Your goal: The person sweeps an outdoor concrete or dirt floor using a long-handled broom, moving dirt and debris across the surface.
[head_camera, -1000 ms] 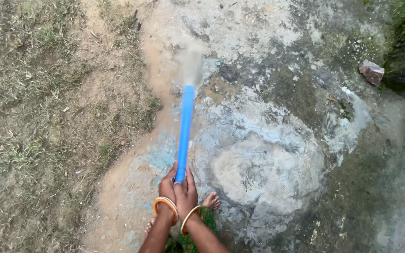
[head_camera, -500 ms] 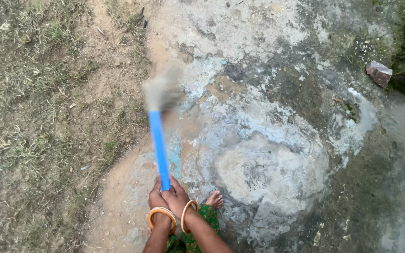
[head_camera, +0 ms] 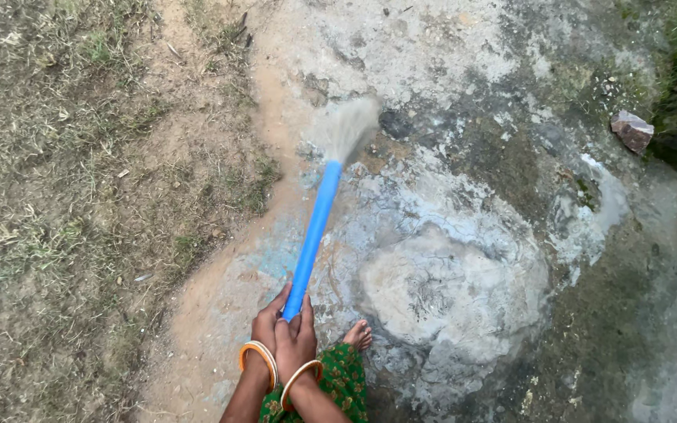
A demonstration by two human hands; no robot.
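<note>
While left hand (head_camera: pixel 266 323) and right hand (head_camera: pixel 298 338) clasp blue broom handle (head_camera: pixel 313 231), blurred bristles (head_camera: pixel 348 129) over concrete (head_camera: pixel 448 274).

A long blue plastic-handled broom (head_camera: pixel 313 235) is gripped at its near end between the left hand (head_camera: pixel 267 323) and right hand (head_camera: pixel 298 338), set side by side. Its bristles lie ahead on the cracked grey concrete ground (head_camera: pixel 448 258). Dry patchy grass (head_camera: pixel 64 180) lies to the left; a small reddish-grey stone (head_camera: pixel 631 130) is placed far right.
</note>
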